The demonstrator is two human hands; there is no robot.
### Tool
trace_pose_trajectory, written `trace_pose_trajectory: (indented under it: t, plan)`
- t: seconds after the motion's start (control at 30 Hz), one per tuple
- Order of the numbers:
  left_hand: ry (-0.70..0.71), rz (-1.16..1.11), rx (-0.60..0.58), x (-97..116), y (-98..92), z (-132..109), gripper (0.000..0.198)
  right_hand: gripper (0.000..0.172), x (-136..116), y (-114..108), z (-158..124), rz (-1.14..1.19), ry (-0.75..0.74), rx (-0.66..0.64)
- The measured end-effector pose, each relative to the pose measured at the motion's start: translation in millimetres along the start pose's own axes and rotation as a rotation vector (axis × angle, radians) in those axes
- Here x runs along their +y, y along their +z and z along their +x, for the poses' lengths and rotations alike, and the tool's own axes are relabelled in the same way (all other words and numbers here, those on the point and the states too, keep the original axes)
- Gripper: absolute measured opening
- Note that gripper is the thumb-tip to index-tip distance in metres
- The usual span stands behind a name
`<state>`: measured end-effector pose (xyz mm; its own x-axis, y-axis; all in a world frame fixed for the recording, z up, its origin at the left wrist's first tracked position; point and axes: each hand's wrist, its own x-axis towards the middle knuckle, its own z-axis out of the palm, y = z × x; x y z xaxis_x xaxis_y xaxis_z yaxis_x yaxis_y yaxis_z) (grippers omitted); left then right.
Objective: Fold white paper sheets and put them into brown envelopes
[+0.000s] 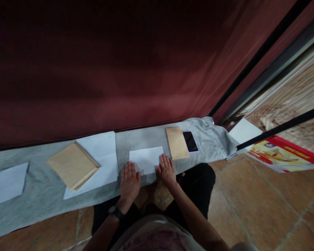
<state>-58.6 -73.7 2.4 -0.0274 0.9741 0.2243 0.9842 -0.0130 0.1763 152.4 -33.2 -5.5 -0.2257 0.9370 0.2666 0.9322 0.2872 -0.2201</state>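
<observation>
In front of me a folded white sheet of paper (146, 158) lies flat on the grey cloth. My left hand (130, 179) rests on its left edge, fingers stretched out and flat. On the opposite edge lies my right hand (167, 170), also flat with its fingers extended. Just right of the sheet is a single brown envelope (177, 143). To the left, a stack of brown envelopes (73, 165) sits askew on top of larger white sheets (104, 151).
A dark-screened phone (190, 141) lies beside the single envelope. More white paper (7, 183) is at the far left of the cloth-covered bench (43, 195). A dark red wall (120, 87) rises behind. Black poles (279, 130) and a red-yellow box (279, 153) stand at the right.
</observation>
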Motion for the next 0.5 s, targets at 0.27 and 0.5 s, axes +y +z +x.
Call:
trace_pose_trajectory:
  t: [0.27, 0.5]
  plan:
    - [0.195, -0.082, -0.066, 51.0, 13.2, 53.1, 0.060, 0.061, -0.6, -0.4, 1.7, -0.016, 0.004, 0.009]
    - [0.143, -0.053, -0.070, 27.1, 23.4, 63.8, 0.060, 0.060, 0.5, -0.4, -0.2, -0.011, 0.005, -0.009]
